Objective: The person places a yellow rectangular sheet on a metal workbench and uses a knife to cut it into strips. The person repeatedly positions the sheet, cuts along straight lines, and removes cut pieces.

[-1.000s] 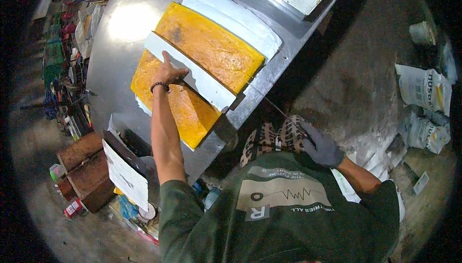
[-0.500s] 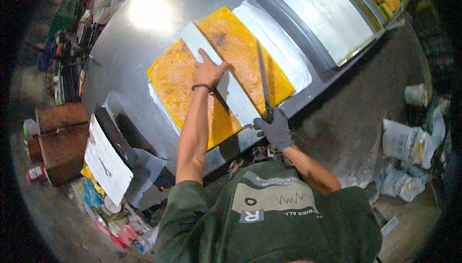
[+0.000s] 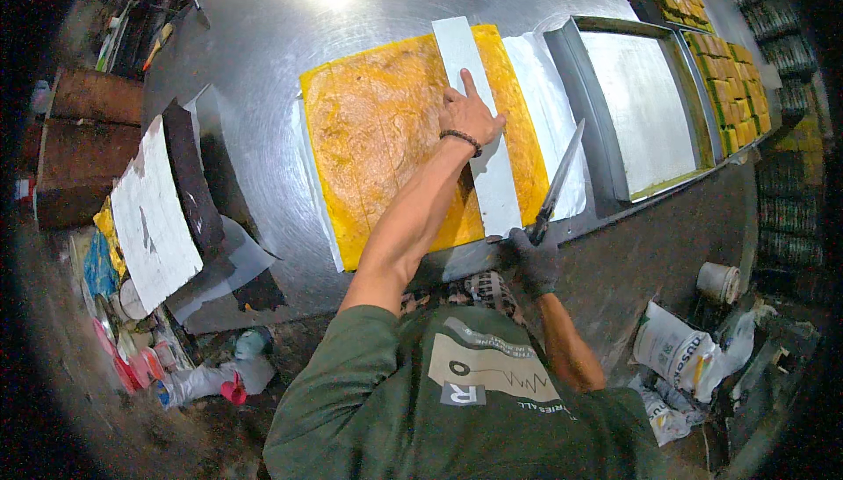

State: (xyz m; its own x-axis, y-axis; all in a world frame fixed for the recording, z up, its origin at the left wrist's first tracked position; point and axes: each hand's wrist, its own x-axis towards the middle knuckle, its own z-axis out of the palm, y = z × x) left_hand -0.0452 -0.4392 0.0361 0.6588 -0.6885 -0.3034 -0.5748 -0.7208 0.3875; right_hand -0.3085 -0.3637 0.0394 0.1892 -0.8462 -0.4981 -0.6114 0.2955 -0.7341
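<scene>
A yellow rectangular slab with a browned, wrinkled top (image 3: 369,129) lies on white paper (image 3: 553,199). My bare left hand (image 3: 470,115), fingers spread, presses on a pale straight strip (image 3: 500,199) laid across the slab toward its right side. My right hand (image 3: 531,256), in a dark grey glove, grips a long knife (image 3: 564,173) at the near edge beside the strip's lower end. The blade points up and away, over the slab's right edge and the paper.
The metal table (image 3: 237,41) holds a rimmed tray (image 3: 571,76) and cut yellow-and-green pieces (image 3: 724,85) at right, and a white sheet (image 3: 154,199) at left. Brown boxes (image 3: 92,155) stand left; white sacks (image 3: 667,344) and a bucket (image 3: 718,280) sit low right.
The view has swung round. The strip and my left hand have shifted right across the slab. My right hand and knife have risen from beside my body to the slab's near edge.
</scene>
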